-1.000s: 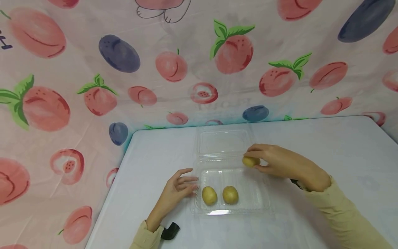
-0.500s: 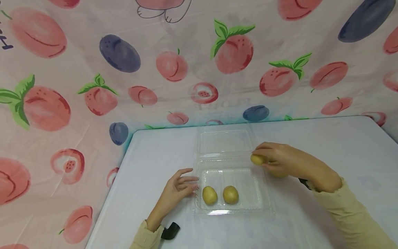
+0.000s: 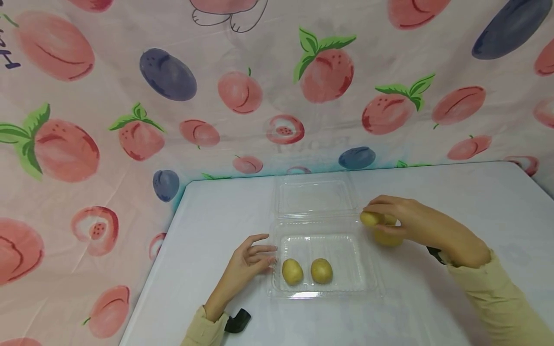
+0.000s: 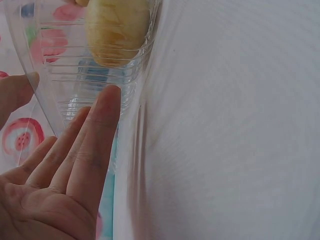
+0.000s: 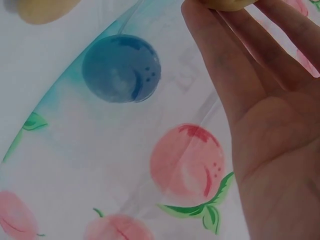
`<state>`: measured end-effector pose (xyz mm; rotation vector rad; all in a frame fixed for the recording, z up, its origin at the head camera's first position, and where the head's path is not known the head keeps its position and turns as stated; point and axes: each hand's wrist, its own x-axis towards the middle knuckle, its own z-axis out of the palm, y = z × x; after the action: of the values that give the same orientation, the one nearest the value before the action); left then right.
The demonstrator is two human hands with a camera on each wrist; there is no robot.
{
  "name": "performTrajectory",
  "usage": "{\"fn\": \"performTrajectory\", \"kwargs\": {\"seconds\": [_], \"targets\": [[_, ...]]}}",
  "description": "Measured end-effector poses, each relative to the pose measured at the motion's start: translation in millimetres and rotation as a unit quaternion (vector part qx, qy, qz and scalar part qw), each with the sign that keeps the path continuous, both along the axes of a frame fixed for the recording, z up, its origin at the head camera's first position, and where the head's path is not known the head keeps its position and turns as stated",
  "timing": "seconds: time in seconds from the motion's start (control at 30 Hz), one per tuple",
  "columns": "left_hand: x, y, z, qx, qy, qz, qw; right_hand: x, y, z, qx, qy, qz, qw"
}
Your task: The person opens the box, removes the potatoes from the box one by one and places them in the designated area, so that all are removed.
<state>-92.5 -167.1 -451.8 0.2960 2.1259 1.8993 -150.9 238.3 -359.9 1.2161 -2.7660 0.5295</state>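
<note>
In the head view my right hand (image 3: 417, 226) pinches a small yellow potato (image 3: 371, 218) between fingers and thumb, just right of a clear plastic clamshell box (image 3: 370, 288). More potato surface (image 3: 388, 239) shows below and behind those fingers, partly hidden. Two potatoes, a left one (image 3: 292, 272) and a right one (image 3: 321, 271), lie in the near part of the box's tray. My left hand (image 3: 244, 259) has its fingers extended at the box's left edge. From the left wrist, the fingertips (image 4: 107, 97) appear right at the ribbed wall, with a potato (image 4: 117, 32) behind it.
The box's lid (image 3: 313, 197) lies folded back toward the rear. Everything rests on a white-covered table (image 3: 225, 206). A fruit-print cloth (image 3: 259, 43) hangs behind and to the left. A black wrist strap piece (image 3: 237, 321) sits by the left cuff.
My right hand has moved right with the held potato, from over the box's back right corner to beyond its side. Other potato surface has come into view beneath it. The left hand stays put.
</note>
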Motion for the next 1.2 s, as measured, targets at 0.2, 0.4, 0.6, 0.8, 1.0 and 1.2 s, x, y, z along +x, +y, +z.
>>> {"fn": "performTrajectory", "kwargs": {"seconds": [0.2, 0.4, 0.6, 0.8, 1.0, 1.2], "targets": [[0.4, 0.5, 0.9, 0.001, -0.002, -0.001, 1.0, -0.7, 8.3, -4.9, -0.012, 0.023, -0.006, 0.9996], [0.8, 0.9, 1.3, 0.006, -0.001, -0.001, 1.0, -1.6, 16.8, -8.1, -0.015, 0.039, -0.009, 0.9991], [0.8, 0.9, 1.3, 0.011, -0.002, -0.002, 0.9999, -2.1, 24.9, -10.4, -0.011, 0.035, -0.025, 0.999], [0.6, 0.7, 0.9, 0.008, -0.003, -0.003, 1.0, -3.7, 33.9, -13.1, -0.001, 0.006, -0.053, 0.9986], [1.0, 0.4, 1.3, 0.005, -0.004, -0.001, 1.0, -5.1, 42.8, -17.2, 0.0, 0.007, -0.066, 0.9978], [0.6, 0.6, 1.9, 0.005, -0.003, -0.001, 1.0, -7.8, 50.6, -21.8, -0.002, 0.029, -0.066, 0.9974]]}}
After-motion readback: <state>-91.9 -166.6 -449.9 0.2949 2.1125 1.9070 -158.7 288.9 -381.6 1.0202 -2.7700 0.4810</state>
